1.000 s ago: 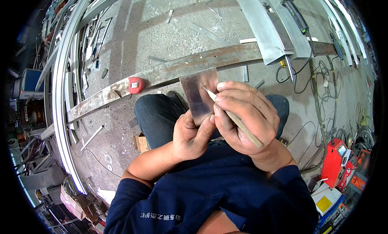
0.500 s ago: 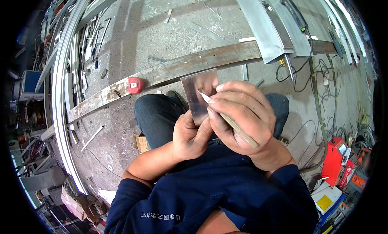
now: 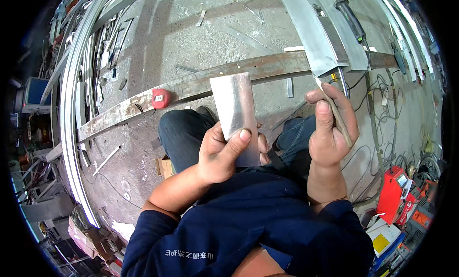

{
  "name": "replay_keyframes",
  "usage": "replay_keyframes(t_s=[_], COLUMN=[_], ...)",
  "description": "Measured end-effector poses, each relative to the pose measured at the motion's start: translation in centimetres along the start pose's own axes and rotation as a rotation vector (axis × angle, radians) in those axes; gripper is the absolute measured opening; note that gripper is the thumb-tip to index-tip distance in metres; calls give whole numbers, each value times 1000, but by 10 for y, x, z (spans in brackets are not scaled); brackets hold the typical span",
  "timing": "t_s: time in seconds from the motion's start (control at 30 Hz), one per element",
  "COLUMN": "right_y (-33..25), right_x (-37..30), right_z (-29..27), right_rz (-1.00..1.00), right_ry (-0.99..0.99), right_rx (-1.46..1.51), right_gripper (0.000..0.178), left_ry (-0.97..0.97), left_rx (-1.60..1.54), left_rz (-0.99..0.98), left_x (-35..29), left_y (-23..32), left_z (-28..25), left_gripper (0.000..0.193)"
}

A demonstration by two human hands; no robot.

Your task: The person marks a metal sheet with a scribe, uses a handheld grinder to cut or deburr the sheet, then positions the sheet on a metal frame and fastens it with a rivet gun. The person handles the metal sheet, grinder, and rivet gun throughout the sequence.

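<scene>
My left hand (image 3: 217, 155) grips a shiny rectangular metal plate (image 3: 236, 105) near its lower end. The thumb lies on the plate's face, and fingertips show past its right edge. Off to the right, my right hand (image 3: 330, 128) is raised with a slim, pencil-like stick (image 3: 340, 121) held between its fingers. The stick has a tan shaft and a pale pointed tip, which is directed up and away from me. Stick and plate are apart.
A long rusty steel beam (image 3: 191, 87) crosses in front of my knees, bearing a red tape measure (image 3: 161, 98). Grey metal panels (image 3: 306, 28) and a corded power tool (image 3: 350, 21) are at the far right. Long metal profiles (image 3: 71, 95) line the left; a red machine (image 3: 393, 191) is at right.
My right hand has moved right, taking the stick's tip away from the plate. The plate has tilted, and more of its face shows, now bright.
</scene>
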State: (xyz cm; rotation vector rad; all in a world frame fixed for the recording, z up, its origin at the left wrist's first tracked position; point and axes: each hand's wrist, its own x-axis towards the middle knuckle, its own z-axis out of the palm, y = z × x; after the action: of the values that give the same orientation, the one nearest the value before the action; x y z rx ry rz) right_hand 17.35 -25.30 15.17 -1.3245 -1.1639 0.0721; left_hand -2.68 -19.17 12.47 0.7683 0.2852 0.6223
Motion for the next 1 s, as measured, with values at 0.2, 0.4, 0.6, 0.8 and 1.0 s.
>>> replay_keyframes(t_s=[0.2, 0.4, 0.6, 0.8, 1.0], right_y=[18, 2, -18, -12, -17], right_x=[-13, -13, 12, 11, 15], right_z=[-10, 2, 17, 21, 20], right_rz=[117, 191, -44, -132, -165], right_ry=[-74, -42, -285, -266, -274], right_rx=[11, 292, 40, 11, -34], right_gripper=[24, 19, 14, 14, 14], left_ry=[11, 37, 17, 18, -4], left_rx=[-18, 32, 248, 308, 360], left_rz=[-20, -80, -48, 12, 25], left_x=[1, 3, 4, 2, 3], left_y=[-3, -7, -11, -10, -8], left_z=[-3, 0, 8, 14, 14], left_gripper=[25, 25, 24, 23, 22])
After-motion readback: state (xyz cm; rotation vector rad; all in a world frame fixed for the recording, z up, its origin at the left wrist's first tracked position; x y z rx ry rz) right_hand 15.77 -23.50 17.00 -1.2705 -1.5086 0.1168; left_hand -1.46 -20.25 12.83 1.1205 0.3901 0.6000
